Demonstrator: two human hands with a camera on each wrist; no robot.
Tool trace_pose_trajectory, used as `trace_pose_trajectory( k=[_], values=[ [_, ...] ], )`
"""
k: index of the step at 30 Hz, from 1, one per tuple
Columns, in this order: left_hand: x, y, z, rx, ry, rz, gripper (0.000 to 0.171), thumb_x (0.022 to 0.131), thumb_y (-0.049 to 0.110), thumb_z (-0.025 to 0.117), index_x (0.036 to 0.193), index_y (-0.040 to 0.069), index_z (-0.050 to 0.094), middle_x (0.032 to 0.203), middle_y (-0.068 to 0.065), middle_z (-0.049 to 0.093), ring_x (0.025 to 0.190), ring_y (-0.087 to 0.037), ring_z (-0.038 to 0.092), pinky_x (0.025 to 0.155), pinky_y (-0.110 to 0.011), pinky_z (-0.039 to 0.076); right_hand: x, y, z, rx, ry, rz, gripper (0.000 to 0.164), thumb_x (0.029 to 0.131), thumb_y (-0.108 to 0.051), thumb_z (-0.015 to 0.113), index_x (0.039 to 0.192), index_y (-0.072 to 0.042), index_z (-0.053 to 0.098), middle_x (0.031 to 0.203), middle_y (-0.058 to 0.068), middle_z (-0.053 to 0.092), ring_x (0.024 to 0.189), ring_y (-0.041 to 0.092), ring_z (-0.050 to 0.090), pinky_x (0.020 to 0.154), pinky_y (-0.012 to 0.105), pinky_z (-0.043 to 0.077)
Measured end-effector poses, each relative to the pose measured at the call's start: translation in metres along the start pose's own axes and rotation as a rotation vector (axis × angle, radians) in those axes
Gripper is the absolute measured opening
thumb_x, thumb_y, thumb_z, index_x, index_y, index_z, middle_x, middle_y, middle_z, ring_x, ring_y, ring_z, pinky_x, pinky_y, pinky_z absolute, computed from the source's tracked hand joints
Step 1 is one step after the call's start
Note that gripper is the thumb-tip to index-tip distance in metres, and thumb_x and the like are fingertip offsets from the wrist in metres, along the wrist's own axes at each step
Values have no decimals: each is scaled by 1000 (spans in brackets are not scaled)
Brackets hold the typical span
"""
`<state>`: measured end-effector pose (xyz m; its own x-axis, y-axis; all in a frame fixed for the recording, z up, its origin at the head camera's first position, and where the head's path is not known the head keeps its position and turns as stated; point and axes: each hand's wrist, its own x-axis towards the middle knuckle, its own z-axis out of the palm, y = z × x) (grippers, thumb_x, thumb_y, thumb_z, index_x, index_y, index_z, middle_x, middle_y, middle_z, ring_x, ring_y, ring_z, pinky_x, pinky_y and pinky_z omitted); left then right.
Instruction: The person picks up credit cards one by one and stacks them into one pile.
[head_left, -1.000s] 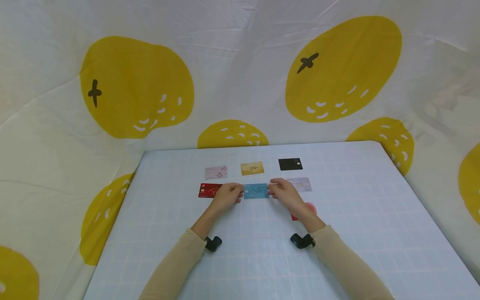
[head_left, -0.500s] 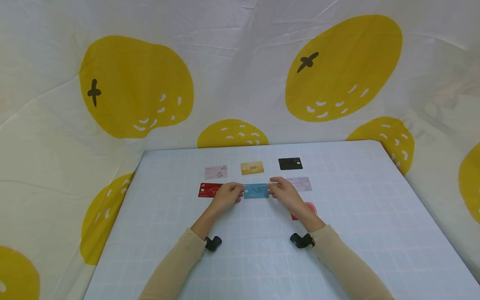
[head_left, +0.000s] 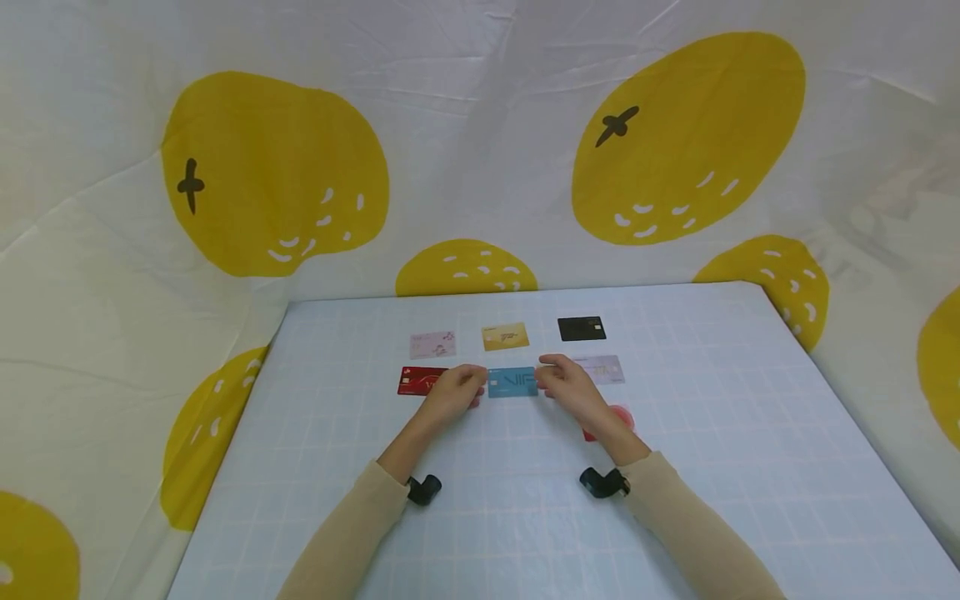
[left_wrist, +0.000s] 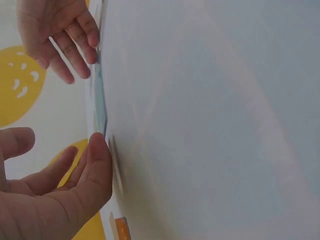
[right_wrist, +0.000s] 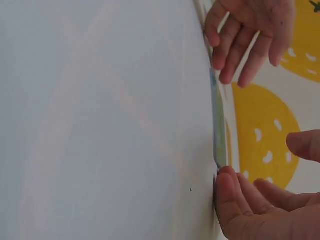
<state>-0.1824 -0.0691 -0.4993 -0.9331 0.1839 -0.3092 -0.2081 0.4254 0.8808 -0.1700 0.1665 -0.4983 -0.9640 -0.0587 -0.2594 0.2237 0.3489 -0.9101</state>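
Touching the short ends of a blue card just short of the middle of the worktop's far edge, a person's left hand and right hand hold their fingers apart, clamped on nothing. Uneven pressure could skew the thin, flat, probably plastic rectangle. Beyond, a gold card lies before creased fabric.

Your left arm and right arm slant forward and inward; your left hand and right hand sit apart, their 2 palms facing each other, fingers relaxed and slightly bent.
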Motion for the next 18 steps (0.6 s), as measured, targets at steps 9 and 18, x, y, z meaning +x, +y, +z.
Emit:
trace_pose_trajectory(
  k=[9,18],
  values=[
    [-18,-6,-34,74,99,123,34,102,30,60,131,12,63,115,-3,69,95,-19,65,86,-36,55,-2,-14,12,-77,2,-108,49,99,-29,63,142,-9,52,129,10,61,116,30,58,95,44,51],
    [-33,-21,-74,72,152,196,39,101,26,61,134,4,60,126,-10,65,115,-26,62,93,-41,52,1,-36,37,-63,-16,-184,44,97,-23,67,136,-6,56,122,10,63,111,29,61,94,43,51]
  ],
)
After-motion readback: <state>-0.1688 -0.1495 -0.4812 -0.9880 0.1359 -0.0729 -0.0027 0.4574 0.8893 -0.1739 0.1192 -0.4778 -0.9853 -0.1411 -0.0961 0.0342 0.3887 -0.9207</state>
